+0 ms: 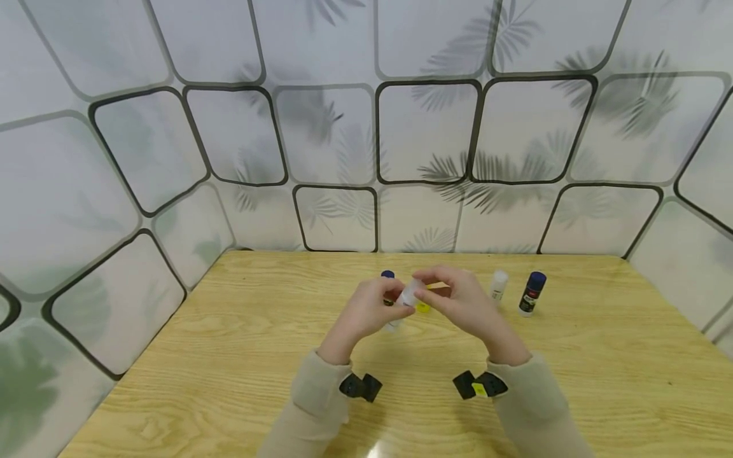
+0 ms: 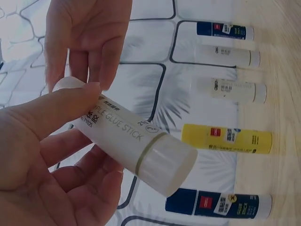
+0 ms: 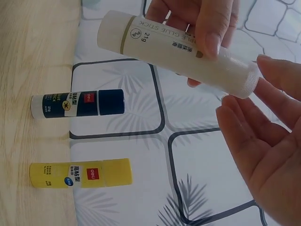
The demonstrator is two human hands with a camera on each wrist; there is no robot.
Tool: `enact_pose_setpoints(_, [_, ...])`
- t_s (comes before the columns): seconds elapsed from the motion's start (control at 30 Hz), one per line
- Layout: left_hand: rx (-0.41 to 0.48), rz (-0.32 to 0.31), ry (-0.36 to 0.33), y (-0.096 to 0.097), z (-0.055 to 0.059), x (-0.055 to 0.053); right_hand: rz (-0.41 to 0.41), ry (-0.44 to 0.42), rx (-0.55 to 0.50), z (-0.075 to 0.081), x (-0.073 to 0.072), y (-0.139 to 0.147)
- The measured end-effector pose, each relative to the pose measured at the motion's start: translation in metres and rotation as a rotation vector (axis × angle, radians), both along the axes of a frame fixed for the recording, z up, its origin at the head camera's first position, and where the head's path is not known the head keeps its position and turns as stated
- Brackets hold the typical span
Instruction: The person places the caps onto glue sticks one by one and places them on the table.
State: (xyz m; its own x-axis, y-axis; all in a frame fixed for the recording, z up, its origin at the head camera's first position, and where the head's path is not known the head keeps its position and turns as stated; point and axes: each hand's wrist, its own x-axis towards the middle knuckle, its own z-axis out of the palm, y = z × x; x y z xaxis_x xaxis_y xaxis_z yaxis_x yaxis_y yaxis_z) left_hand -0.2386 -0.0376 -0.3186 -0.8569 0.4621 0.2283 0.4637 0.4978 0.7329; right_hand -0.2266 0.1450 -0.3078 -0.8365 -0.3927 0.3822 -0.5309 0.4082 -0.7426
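A white glue stick (image 2: 124, 129) with printed lettering slants in the air between both hands. My left hand (image 1: 366, 308) grips it around the barrel, thumb on top and fingers beneath. At the other end, my right hand (image 1: 460, 302) pinches the ridged white cap (image 3: 242, 77) between thumb and fingertips. The glue stick's plain end (image 2: 171, 165) points away from the right hand. Behind the hands stand a dark blue glue stick (image 3: 77, 103) and a yellow one (image 3: 80, 173), both partly covered by the hands in the head view.
To the right, a white glue stick (image 1: 498, 286) and another dark blue one (image 1: 532, 292) stand upright on the wooden table (image 1: 240, 356). One more white glue stick (image 2: 237, 90) shows in the left wrist view. A patterned curtain (image 1: 332, 140) surrounds the table's back and sides.
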Motion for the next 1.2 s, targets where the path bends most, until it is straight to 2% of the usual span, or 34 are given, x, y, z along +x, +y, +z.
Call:
enact_pose_setpoints(0.1, [0.013,0.075,0.015,-0.007,0.000,-0.004,-0.012,0.004,0.021,0.000,-0.001,0.000])
enact_pose_setpoints(0.3, [0.079,0.281,0.031,-0.026,0.003,-0.011,-0.019,0.002,0.059,-0.001,-0.003,0.002])
enact_pose_setpoints(0.5, [0.137,0.388,0.022,-0.040,0.000,-0.019,0.001,-0.013,0.079,-0.002,-0.004,0.003])
enact_pose_setpoints(0.67, [0.138,0.432,-0.018,-0.046,-0.011,-0.027,0.011,-0.026,0.097,-0.003,-0.004,0.003])
enact_pose_setpoints(0.9, [0.038,0.461,-0.070,-0.053,-0.028,-0.037,0.011,-0.032,0.110,-0.006,-0.004,0.002])
enact_pose_setpoints(1.2, [-0.049,0.468,-0.137,-0.058,-0.044,-0.045,0.026,-0.037,0.127,-0.008,-0.006,0.002])
